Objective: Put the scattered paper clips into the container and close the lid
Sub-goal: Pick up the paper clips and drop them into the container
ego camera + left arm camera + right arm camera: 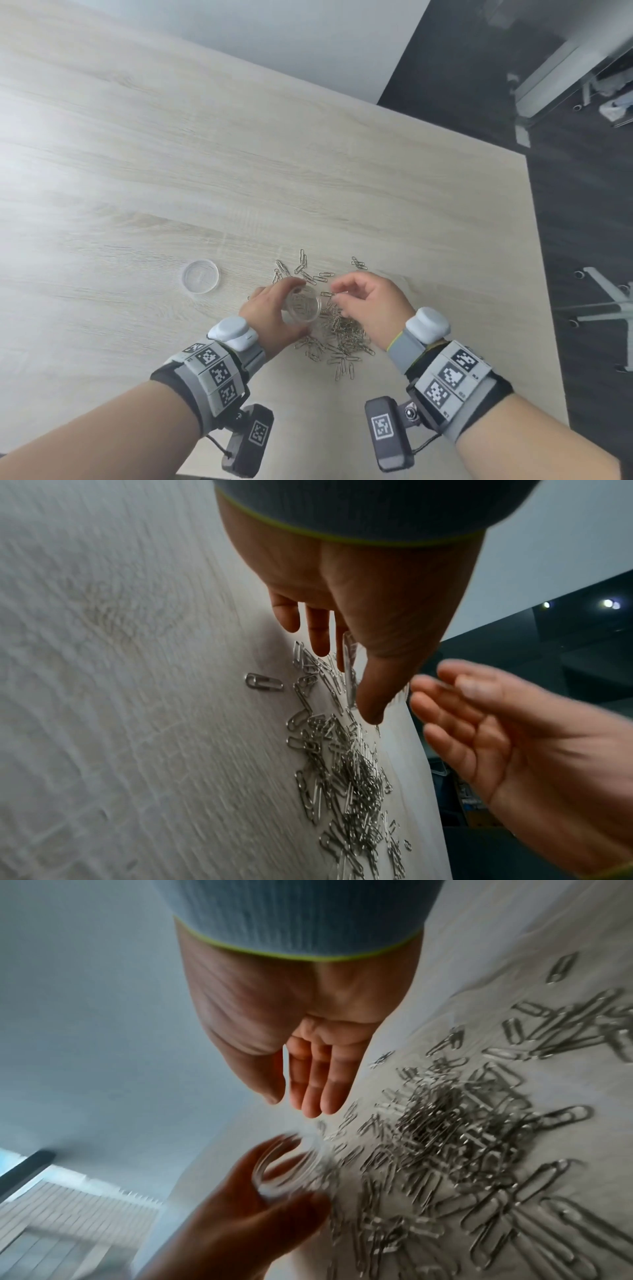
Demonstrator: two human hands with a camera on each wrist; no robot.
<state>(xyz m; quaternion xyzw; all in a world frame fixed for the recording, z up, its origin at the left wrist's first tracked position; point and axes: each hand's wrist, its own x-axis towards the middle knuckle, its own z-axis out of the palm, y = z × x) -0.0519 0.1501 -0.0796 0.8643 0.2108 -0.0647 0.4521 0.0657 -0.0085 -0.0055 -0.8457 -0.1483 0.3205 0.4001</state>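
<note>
- Both wrist rigs fill the near edge; beyond them the left hand wraps the clear container just above the table, which could tilt and spill.
- Right hand, fingers loosely spread beside the rim, appears empty; any clips dropped from here may miss.
- Paper clips mostly remain heaped; sweeping could scatter them.
- Lid lies apart to the left.
</note>
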